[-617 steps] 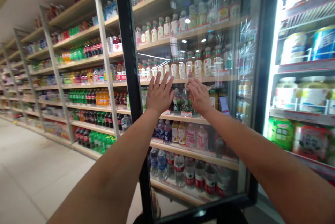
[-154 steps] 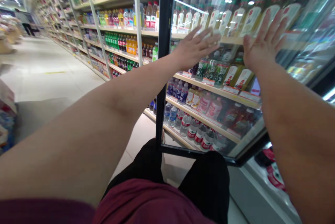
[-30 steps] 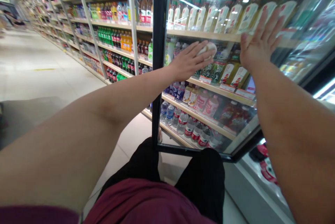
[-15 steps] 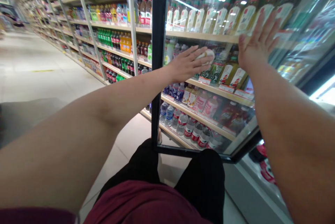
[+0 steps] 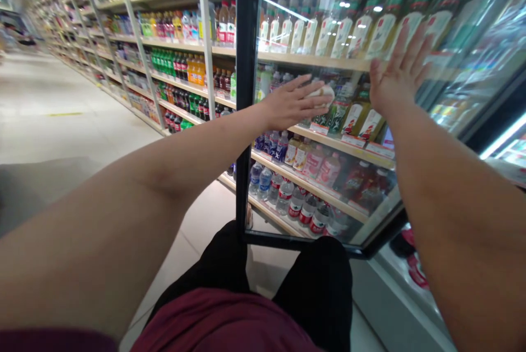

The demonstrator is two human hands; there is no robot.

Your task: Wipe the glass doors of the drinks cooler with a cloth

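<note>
A glass door (image 5: 283, 231) in a black frame stands open in front of me. My left hand (image 5: 290, 102) reaches across the frame with its fingers laid over a small white cloth (image 5: 326, 94), which is against the pane. Most of the cloth's near side is covered by those fingers. Higher up and to the right, my right hand (image 5: 396, 78) is spread flat at the glass, holding nothing. Its fingertips look hazy among the reflections.
Through the pane, shelves show rows of bottles (image 5: 326, 37). Long drink shelves (image 5: 176, 72) run off to the left along a pale tiled floor (image 5: 53, 116). My knees (image 5: 316, 270) are close under the door's lower edge. Red-labelled packs (image 5: 417, 270) sit low at the right.
The whole view has shifted slightly. Both hands keep nearly the same places at the door, and the cloth stays under my left fingers.
</note>
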